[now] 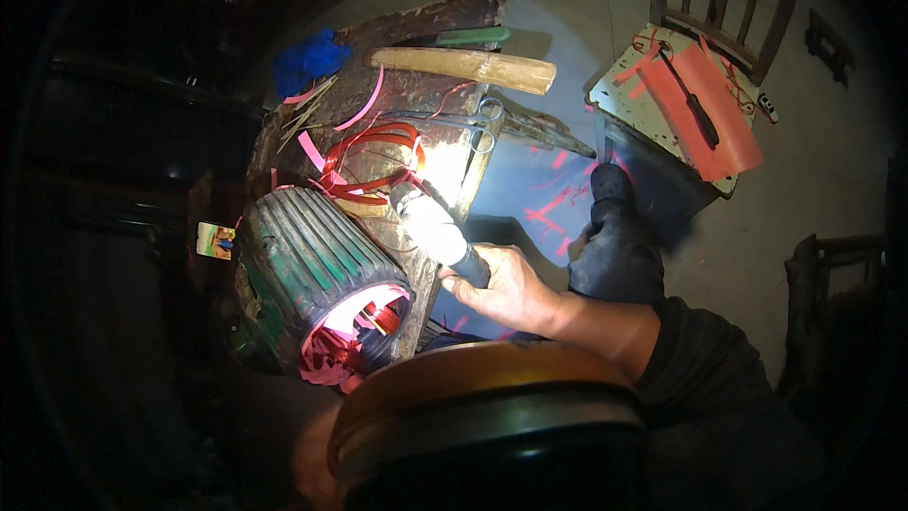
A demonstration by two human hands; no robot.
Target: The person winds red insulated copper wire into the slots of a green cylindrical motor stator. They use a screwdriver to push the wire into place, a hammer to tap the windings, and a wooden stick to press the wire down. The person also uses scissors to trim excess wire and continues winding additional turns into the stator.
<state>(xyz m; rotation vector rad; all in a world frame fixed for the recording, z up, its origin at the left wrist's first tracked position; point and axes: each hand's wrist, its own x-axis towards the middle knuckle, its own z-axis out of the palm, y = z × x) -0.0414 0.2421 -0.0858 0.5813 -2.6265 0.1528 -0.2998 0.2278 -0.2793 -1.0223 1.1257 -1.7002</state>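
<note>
Dark round rim, right hand gripping lit torch, cluttered workbench, concrete floor

1. A wooden chair stands on a grey floor.
2. The floor runs all around the chair and looks smooth and bare.
3. Left of the chair sits a rough, worn work board.
4. Far left of the chair the room is very dark.
5. Bright light falls on the board, left of the chair.
6. Right of the chair, low down, stands dark wooden furniture.
</note>
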